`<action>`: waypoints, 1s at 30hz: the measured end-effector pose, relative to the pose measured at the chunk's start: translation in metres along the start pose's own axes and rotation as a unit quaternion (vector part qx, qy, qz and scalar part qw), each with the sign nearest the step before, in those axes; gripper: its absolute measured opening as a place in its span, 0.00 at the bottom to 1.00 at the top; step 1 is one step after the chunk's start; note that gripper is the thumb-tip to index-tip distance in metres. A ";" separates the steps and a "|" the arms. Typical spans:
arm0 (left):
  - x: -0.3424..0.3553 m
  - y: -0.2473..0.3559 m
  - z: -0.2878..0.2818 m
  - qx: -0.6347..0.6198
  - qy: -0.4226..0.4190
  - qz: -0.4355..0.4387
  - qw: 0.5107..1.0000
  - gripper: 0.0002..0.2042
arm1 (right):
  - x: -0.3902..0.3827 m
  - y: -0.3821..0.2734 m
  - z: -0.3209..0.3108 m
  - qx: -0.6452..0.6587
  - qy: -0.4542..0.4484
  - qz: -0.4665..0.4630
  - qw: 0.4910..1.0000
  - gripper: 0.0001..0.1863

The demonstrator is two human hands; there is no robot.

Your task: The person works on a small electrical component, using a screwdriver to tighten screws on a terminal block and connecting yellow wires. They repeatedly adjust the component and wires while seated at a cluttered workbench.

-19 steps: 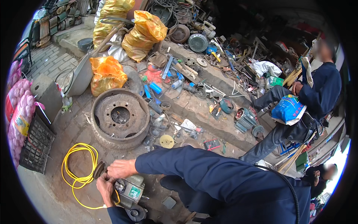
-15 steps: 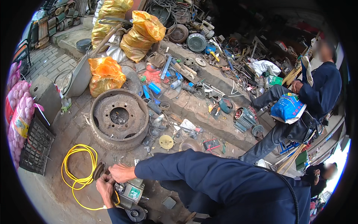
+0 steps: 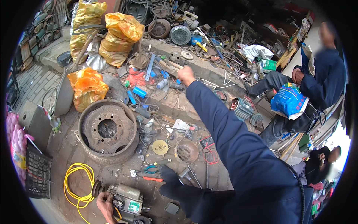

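Currently, the grey-green motor (image 3: 128, 191) is lying on the ground at lower left, the left hand (image 3: 105, 204) touching its side near the pulley (image 3: 97, 187); whether those fingers are clamping anything, I cannot tell. Its metal casing is probably going to feel heavy and stiff, so holding the solid body rather than the shaft seems wiser. Yellow cable (image 3: 72, 183) is looping beside it. Unlike earlier, the right hand (image 3: 185, 75) is reaching away over the cluttered step (image 3: 191, 109), fingers curling, any hold unclear.
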State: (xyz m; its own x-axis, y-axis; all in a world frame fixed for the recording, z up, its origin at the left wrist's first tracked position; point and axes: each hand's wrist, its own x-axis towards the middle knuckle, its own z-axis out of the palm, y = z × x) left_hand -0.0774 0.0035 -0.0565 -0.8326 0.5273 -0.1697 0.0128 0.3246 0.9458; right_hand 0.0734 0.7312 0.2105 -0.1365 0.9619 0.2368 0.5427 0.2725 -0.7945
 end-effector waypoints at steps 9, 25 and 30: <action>-0.001 -0.016 -0.024 -0.070 -0.155 0.009 0.985 0.21 | 0.096 0.005 -0.090 -0.070 -0.054 0.111 0.990 0.43; -0.013 0.036 -0.011 0.121 -0.058 0.003 0.991 0.05 | 0.121 0.046 -0.089 -0.105 -0.009 0.115 0.988 0.11; -0.014 0.051 -0.008 0.195 -0.049 0.079 0.976 0.06 | 0.116 0.044 -0.087 -0.094 -0.009 0.112 0.989 0.10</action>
State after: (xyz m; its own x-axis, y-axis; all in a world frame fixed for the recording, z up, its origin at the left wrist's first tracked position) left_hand -0.0699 0.0067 -0.0041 -0.7468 0.6610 -0.0736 0.3628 0.4976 0.7879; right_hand 0.1541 0.8535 0.2516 -0.0084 0.9985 0.0548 0.7048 0.0448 -0.7080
